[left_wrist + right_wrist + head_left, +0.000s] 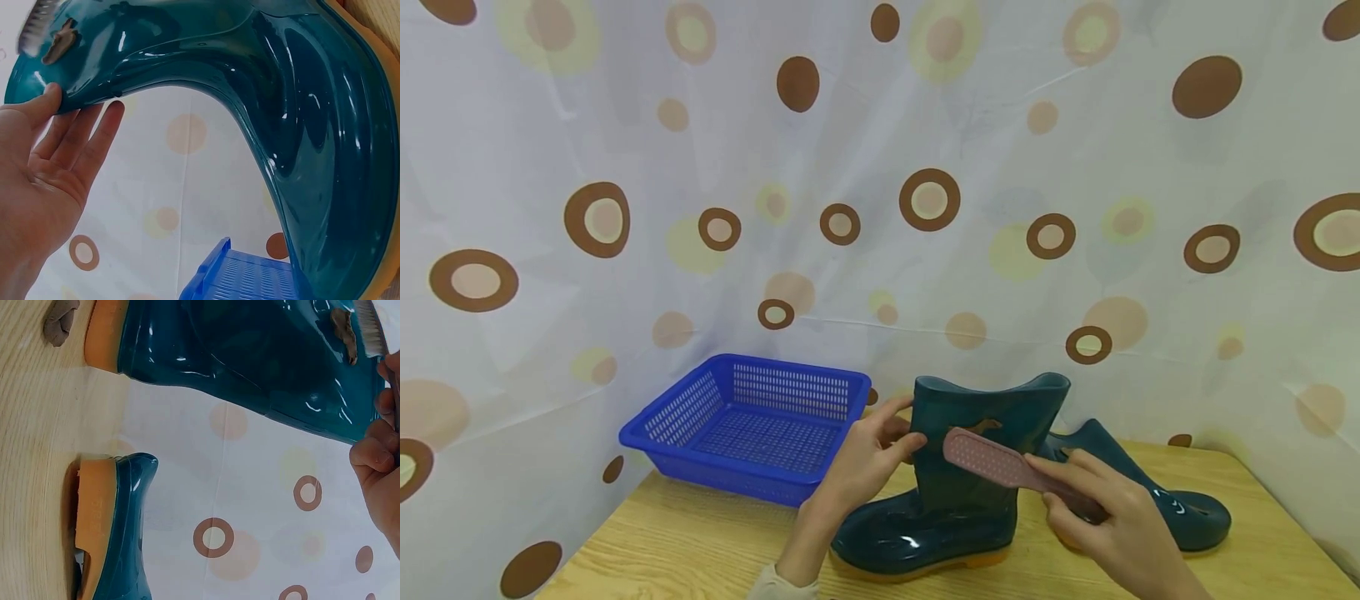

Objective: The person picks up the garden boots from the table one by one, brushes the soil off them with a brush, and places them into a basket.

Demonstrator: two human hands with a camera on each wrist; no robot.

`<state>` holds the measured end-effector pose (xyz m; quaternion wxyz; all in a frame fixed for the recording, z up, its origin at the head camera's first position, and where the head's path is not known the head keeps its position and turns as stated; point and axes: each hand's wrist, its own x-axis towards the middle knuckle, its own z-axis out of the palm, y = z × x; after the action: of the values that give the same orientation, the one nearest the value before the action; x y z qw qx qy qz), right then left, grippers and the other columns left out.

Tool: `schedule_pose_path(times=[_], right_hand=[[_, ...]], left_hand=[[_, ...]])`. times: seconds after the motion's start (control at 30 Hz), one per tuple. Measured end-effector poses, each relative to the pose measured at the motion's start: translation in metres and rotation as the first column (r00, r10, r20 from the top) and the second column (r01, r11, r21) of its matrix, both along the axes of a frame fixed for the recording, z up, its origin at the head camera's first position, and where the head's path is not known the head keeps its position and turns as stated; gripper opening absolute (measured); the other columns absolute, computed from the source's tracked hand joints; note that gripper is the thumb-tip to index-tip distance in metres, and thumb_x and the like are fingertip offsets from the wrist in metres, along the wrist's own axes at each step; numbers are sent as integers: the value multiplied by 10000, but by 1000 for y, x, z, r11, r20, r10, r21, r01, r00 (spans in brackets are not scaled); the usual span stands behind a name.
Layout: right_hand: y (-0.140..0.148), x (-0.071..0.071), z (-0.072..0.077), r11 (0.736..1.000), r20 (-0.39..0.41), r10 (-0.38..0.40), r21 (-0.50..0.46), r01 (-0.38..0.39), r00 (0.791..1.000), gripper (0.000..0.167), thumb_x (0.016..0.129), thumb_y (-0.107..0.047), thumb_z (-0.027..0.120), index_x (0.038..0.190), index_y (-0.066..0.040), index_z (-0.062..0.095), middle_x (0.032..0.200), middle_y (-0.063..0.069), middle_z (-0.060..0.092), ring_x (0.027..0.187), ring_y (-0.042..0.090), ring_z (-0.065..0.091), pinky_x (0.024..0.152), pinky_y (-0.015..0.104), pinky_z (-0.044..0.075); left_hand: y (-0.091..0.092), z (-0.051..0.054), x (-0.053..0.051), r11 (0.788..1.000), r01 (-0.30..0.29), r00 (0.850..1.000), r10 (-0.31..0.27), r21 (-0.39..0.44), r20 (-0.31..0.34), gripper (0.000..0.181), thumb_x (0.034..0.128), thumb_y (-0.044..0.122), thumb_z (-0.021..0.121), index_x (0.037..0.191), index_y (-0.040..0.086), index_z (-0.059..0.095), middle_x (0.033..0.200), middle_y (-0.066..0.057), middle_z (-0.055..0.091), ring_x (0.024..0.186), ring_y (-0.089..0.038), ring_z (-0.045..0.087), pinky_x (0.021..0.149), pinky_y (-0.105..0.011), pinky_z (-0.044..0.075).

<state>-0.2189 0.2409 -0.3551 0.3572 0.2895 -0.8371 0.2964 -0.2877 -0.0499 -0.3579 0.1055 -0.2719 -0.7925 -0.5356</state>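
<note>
A dark green rubber boot (917, 529) with an orange sole stands upright on the table. My left hand (868, 454) holds the edge of its shaft, thumb on the near side and fingers behind. On the shaft sticks a brown, mud-like clump (344, 335). My right hand (1108, 512) grips the handle of a pink brush (988, 460), its head in front of the shaft. In the right wrist view the pale bristles (370, 328) face the boot close beside the clump; whether they touch the boot I cannot tell.
Behind and right, a second green boot (1198, 521) stands on the wooden table (677, 542). A blue perforated basket (730, 483) sits at the back left. Another brown clump (60, 322) lies on the table near the boot's sole. A dotted curtain (880, 150) hangs behind.
</note>
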Motion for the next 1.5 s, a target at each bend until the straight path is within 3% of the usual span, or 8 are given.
schedule_pose_path(times=[0.1,0.3,0.47,0.83,1.27,1.5], right_hand=[[1,0,1,999,-24,16,-47,-17,1000,547,757,88,755,1224,-194,708,835,-135,470,601,-25,355,459,155,283],[5,-3,1,998,-22,-49,-35,48,999,555,768,68,771,1245,-205,695,808,-132,417,577,-38,301,450,155,263],[4,-4,-1,996,14,-86,23,86,996,513,796,-9,786,1245,-239,695,865,-140,497,629,-44,363,463,142,283],[5,-3,-1,996,67,-92,26,91,993,415,801,-35,777,1167,-227,735,916,-110,583,667,-32,418,489,172,343],[5,-2,0,989,110,-133,79,124,985,383,790,-96,789,1122,-283,752,1081,57,706,697,-26,453,543,187,371],[5,-1,1,998,15,-59,21,59,998,457,755,4,782,1147,-227,742,904,-108,588,636,-36,396,477,146,305]], left_hand=[[0,0,0,1000,-1,1000,1,-3,1,489,997,261,605,1463,179,479,1051,-60,743,812,-108,710,758,-253,561],[-1,0,1,1000,11,1000,-11,0,9,530,1002,287,593,1492,144,450,1066,-65,744,814,-106,715,775,-288,572],[-2,1,1,1000,15,1000,-15,10,-3,536,1005,282,585,1498,128,439,1052,-76,746,803,-112,726,790,-320,593],[0,-2,-2,999,18,1000,-18,38,-2,508,1004,268,589,1484,161,464,1071,-98,746,845,-145,740,759,-253,596],[0,-4,-1,999,-15,1000,16,40,-21,519,992,250,609,1476,117,476,1032,-137,747,789,-191,745,764,-274,601],[1,-2,-1,999,-17,1000,17,48,-9,513,989,260,613,1470,137,485,1025,-105,751,778,-140,738,760,-245,593]])
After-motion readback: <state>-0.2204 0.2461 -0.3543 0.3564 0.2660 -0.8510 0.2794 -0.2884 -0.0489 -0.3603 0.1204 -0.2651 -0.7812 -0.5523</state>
